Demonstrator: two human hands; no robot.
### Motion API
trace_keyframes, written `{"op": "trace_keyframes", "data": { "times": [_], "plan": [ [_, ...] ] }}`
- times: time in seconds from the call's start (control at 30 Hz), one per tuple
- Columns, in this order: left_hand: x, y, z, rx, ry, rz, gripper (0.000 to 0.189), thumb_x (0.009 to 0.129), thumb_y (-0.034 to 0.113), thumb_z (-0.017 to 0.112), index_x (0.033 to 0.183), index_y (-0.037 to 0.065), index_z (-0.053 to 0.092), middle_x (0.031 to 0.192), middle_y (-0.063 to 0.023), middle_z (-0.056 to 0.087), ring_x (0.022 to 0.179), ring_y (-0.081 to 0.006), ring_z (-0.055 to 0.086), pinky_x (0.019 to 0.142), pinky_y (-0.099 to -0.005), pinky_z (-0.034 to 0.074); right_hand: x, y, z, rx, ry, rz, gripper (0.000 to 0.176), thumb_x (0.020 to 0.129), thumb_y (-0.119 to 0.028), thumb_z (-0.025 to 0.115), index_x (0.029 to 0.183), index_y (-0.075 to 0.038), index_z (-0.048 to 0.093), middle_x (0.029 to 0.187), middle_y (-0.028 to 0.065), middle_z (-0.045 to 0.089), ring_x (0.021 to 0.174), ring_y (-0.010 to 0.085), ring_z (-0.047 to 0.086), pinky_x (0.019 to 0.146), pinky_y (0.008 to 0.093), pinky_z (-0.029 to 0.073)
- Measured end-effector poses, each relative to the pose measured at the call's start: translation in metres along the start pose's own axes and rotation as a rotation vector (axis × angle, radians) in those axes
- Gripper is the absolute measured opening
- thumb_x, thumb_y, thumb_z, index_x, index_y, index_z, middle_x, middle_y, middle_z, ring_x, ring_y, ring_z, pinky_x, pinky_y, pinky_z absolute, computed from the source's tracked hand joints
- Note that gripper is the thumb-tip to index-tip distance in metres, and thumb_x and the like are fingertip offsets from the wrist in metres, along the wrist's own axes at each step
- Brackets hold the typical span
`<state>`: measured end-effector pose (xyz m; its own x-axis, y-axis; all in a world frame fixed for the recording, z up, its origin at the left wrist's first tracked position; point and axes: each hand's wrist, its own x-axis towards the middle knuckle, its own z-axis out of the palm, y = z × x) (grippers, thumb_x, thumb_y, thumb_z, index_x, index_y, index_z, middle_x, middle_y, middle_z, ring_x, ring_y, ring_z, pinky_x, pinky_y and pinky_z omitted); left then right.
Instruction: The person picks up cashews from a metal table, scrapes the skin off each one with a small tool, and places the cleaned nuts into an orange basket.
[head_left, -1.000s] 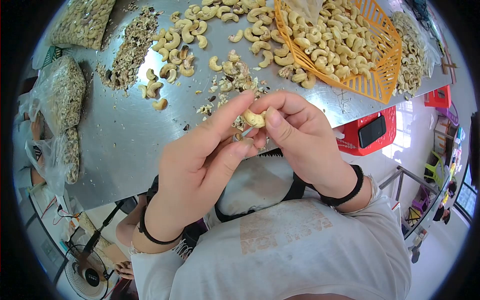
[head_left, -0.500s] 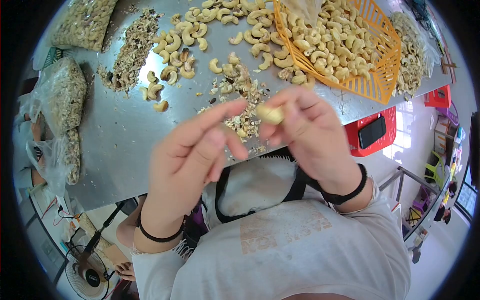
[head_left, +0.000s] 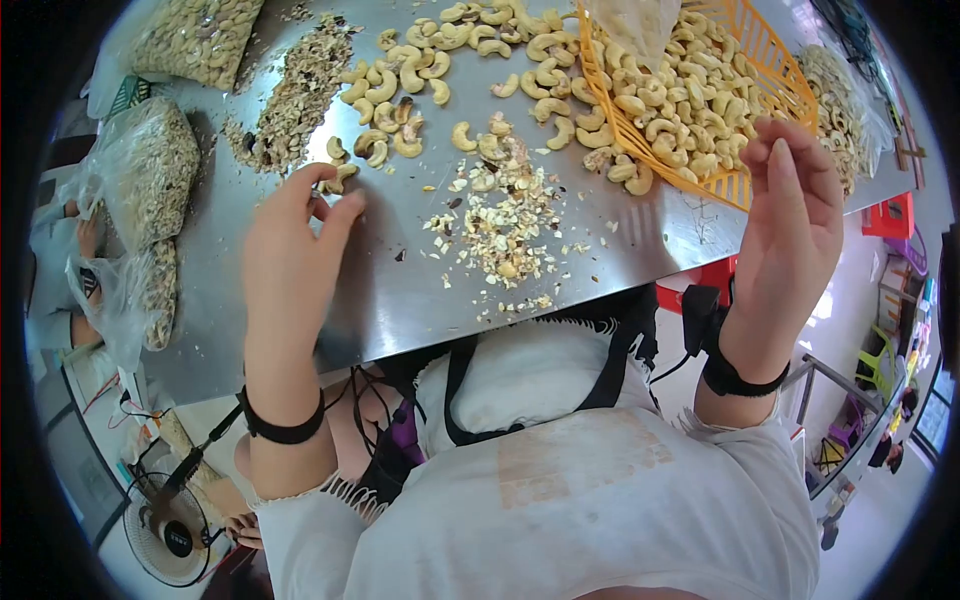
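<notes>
On the metal table, my left hand (head_left: 295, 245) is by a few cashews with dark patches (head_left: 372, 148); its thumb and forefinger are apart, and the fingertips come close to a cashew (head_left: 342, 178) that they partly cover. My right hand (head_left: 797, 205) is raised in front of the orange basket (head_left: 735, 187), its fingers loosely bent and no nut visible in it. Whole cashews (head_left: 690, 110) fill the basket. Between my hands lies a heap of pale crumbs and skins (head_left: 507, 215), with loose cashews (head_left: 430, 65) spread behind it.
Bags of nuts (head_left: 195, 40) and of broken bits (head_left: 155, 180) are at the left. A brown heap of skins (head_left: 300, 95) lies beside them. More pieces in a clear bag (head_left: 835, 95) are right of the basket. A fan (head_left: 172, 530) stands lower left, near another person's hand (head_left: 243, 530).
My hands have moved apart: the left to the discoloured cashews, the right up toward the basket. The cashew that was pinched in my right hand no longer shows there.
</notes>
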<state>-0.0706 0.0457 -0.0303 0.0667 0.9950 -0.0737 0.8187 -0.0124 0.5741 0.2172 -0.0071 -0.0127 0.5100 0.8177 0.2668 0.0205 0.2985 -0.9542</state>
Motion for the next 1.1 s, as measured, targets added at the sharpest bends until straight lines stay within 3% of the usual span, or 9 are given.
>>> {"op": "trace_keyframes", "data": {
  "times": [0.07, 0.1, 0.23, 0.43, 0.6, 0.73, 0.77, 0.8, 1.1],
  "plan": [
    [-0.002, 0.002, 0.004, 0.261, -0.024, 0.053, 0.028, 0.074, 0.019, 0.057, 0.097, 0.004, 0.052, 0.076, -0.0101, 0.055, 0.063, -0.0209, 0.052, 0.059, -0.0297, 0.041, -0.007, 0.001, 0.004, 0.03, -0.019, 0.026, 0.018, 0.077, -0.003, 0.055, 0.094, 0.003, 0.053, 0.09, 0.008, 0.056, 0.083, 0.0114, 0.052, 0.075, 0.0212, 0.04],
    [-0.003, -0.005, 0.011, 0.159, 0.052, 0.125, 0.024, 0.075, 0.018, 0.058, 0.092, 0.002, 0.052, 0.066, -0.0073, 0.049, 0.058, -0.0144, 0.045, 0.055, -0.0257, 0.037, -0.01, 0.001, 0.005, 0.052, -0.079, 0.061, 0.016, 0.077, -0.003, 0.055, 0.092, 0.002, 0.053, 0.089, 0.0078, 0.056, 0.081, 0.0113, 0.053, 0.073, 0.0212, 0.041],
    [-0.002, -0.009, 0.012, 0.09, 0.029, 0.115, 0.022, 0.075, 0.018, 0.058, 0.089, 0.002, 0.052, 0.065, -0.0059, 0.048, 0.056, -0.0117, 0.043, 0.053, -0.0239, 0.036, -0.015, 0.0, 0.011, 0.078, -0.237, 0.137, 0.014, 0.078, -0.004, 0.056, 0.09, 0.002, 0.053, 0.084, 0.006, 0.057, 0.075, 0.0101, 0.054, 0.069, 0.0205, 0.042],
    [-0.005, 0.006, 0.005, -0.207, -0.077, -0.125, 0.014, 0.078, 0.013, 0.056, 0.086, 0.003, 0.052, 0.066, 0.0024, 0.047, 0.058, -0.0034, 0.04, 0.052, -0.0159, 0.031, -0.025, -0.001, 0.02, 0.049, -0.334, 0.255, 0.014, 0.076, -0.004, 0.057, 0.089, 0.001, 0.054, 0.081, 0.0036, 0.056, 0.073, 0.008, 0.051, 0.067, 0.0191, 0.04],
    [-0.026, 0.033, 0.006, -0.695, -0.189, 0.041, 0.017, 0.073, 0.008, 0.061, 0.086, 0.003, 0.052, 0.07, 0.0042, 0.048, 0.055, 0.0003, 0.036, 0.048, -0.0143, 0.026, -0.039, 0.006, 0.037, 0.121, -0.549, 0.394, 0.017, 0.077, -0.007, 0.057, 0.091, 0.001, 0.053, 0.084, 0.0017, 0.054, 0.075, 0.0071, 0.049, 0.069, 0.0195, 0.041],
    [-0.036, 0.048, 0.004, -0.664, -0.355, 0.096, 0.019, 0.072, 0.012, 0.063, 0.085, 0.004, 0.052, 0.079, -0.0006, 0.048, 0.067, -0.0068, 0.044, 0.057, -0.0179, 0.034, -0.049, 0.007, 0.049, 0.32, -0.698, 0.691, 0.025, 0.078, -0.013, 0.059, 0.098, 0.001, 0.052, 0.088, 0.0034, 0.055, 0.078, 0.0083, 0.052, 0.07, 0.0204, 0.042],
    [-0.034, 0.048, 0.006, -0.61, -0.336, 0.288, 0.021, 0.069, 0.013, 0.065, 0.084, 0.004, 0.053, 0.078, -0.0016, 0.047, 0.068, -0.0082, 0.044, 0.057, -0.0187, 0.034, -0.05, 0.006, 0.051, 0.426, -0.731, 0.848, 0.029, 0.078, -0.015, 0.059, 0.1, 0.001, 0.051, 0.09, 0.0043, 0.056, 0.078, 0.0087, 0.052, 0.07, 0.0208, 0.043],
    [-0.033, 0.049, 0.007, -0.552, -0.314, 0.478, 0.023, 0.067, 0.015, 0.067, 0.082, 0.004, 0.054, 0.077, -0.0025, 0.047, 0.068, -0.0097, 0.044, 0.057, -0.0196, 0.034, -0.051, 0.007, 0.052, 0.425, -0.729, 0.85, 0.029, 0.078, -0.015, 0.059, 0.1, 0.001, 0.051, 0.09, 0.0043, 0.056, 0.078, 0.0087, 0.052, 0.07, 0.0208, 0.043],
    [-0.035, 0.053, 0.01, -0.53, -0.339, 0.535, 0.024, 0.068, 0.015, 0.065, 0.089, 0.005, 0.059, 0.075, -0.0027, 0.044, 0.065, -0.0114, 0.042, 0.056, -0.0207, 0.033, -0.052, 0.02, 0.045, 0.747, -0.906, 1.003, 0.031, 0.076, -0.015, 0.061, 0.1, 0.002, 0.052, 0.088, 0.0062, 0.058, 0.081, 0.0101, 0.054, 0.071, 0.0209, 0.043]
  ]
}}
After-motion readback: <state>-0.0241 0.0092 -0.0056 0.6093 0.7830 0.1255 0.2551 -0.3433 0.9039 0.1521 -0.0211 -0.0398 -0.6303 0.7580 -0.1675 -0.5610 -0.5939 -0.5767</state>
